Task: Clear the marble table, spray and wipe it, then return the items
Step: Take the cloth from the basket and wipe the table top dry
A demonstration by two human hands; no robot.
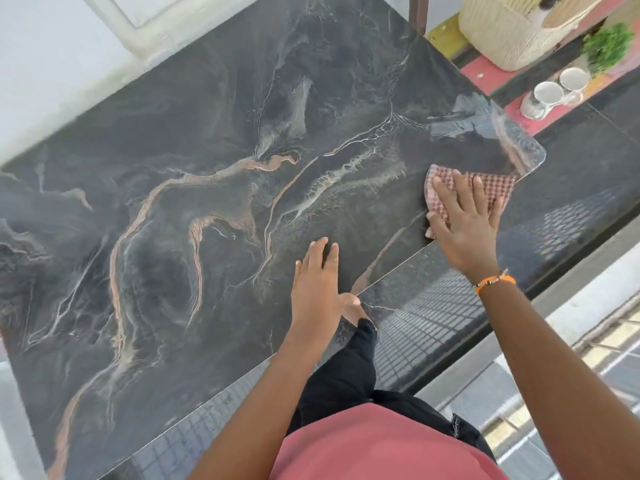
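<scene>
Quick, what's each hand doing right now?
Left hand: open, flat on the marble table.
Right hand: open, pressing the checked cloth down.

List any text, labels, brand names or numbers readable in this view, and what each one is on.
None can be read.
Checked cloth under the right hand: woven pattern only, no label showing.
Marble table: veining only, no markings.
Two white cups on the red ledge: no print visible.
Woven basket: no tag visible.
Orange wristband: beads too small to tell any lettering.
</scene>
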